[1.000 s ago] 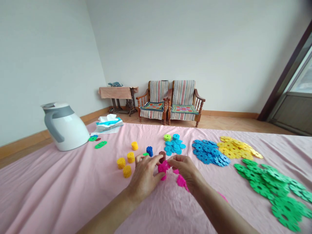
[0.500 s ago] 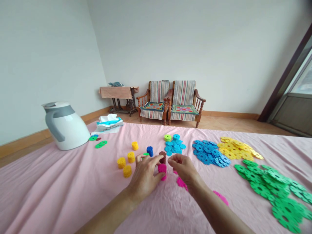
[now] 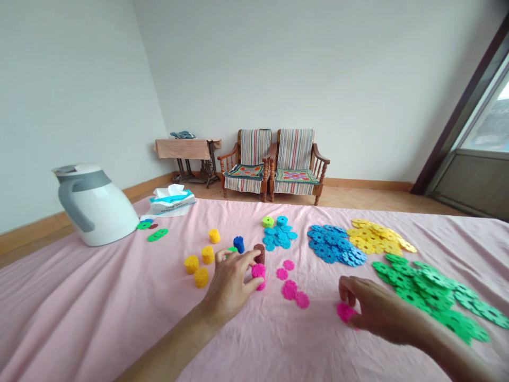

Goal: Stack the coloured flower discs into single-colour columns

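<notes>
Contact of the right hand (image 3: 376,307) with a pink disc (image 3: 344,312) at near right is new; this hand has moved away from the pink stack (image 3: 258,271). Its fingers curl partway over the disc; a firm grip cannot be confirmed. The left hand (image 3: 228,284) retains the stack, upright on the pink cloth (image 3: 298,347), between thumb and fingers. Stack work is judged paused.

2 bare hands (image 3: 227,285) — slim fingers (image 3: 247,260), 2 bare forearms (image 3: 170,334).

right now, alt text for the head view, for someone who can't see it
The left hand touches a pink stack; the right hand touches a pink disc on pink cloth. Blue discs, yellow discs and green discs lie piled nearby.
</notes>
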The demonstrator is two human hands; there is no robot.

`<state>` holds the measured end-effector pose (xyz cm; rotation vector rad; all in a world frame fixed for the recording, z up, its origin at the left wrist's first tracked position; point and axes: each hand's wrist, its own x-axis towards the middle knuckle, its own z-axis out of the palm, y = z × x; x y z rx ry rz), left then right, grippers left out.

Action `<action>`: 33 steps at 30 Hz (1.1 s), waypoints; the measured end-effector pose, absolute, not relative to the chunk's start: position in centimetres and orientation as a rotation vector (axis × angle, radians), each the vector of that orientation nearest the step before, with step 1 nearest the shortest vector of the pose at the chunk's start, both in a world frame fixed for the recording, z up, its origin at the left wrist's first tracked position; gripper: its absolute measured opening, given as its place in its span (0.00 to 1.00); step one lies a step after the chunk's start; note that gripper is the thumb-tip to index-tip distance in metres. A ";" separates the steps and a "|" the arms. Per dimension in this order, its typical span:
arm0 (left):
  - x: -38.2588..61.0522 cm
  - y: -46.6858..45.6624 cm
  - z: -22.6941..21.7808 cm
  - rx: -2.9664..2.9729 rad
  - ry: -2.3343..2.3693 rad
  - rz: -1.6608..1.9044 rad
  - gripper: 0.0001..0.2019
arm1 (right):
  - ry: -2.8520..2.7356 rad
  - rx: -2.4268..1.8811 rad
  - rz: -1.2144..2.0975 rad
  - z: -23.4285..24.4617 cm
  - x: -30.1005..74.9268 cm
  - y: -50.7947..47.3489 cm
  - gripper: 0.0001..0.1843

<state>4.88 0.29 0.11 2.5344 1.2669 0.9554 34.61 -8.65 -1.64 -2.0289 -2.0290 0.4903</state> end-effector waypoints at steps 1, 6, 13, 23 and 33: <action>4.9 0.3 0.1 2.531 1.271 0.953 0.22 | -2.031 -2.049 0.504 -1.8 34.7 -8.7 0.05; 4.9 0.3 0.2 2.527 1.277 0.947 0.22 | -2.001 -1.983 0.605 -1.3 33.8 -8.3 0.04; 4.8 0.3 0.1 2.533 1.270 0.949 0.21 | -1.825 -1.685 0.907 -0.5 29.7 -5.5 0.07; 4.7 0.3 -0.1 2.527 1.278 0.947 0.22 | -1.543 -1.570 0.857 0.2 25.8 -2.7 0.03; 4.7 0.2 0.3 2.504 1.222 0.928 0.21 | -1.307 -1.377 1.005 0.7 20.2 -1.2 0.02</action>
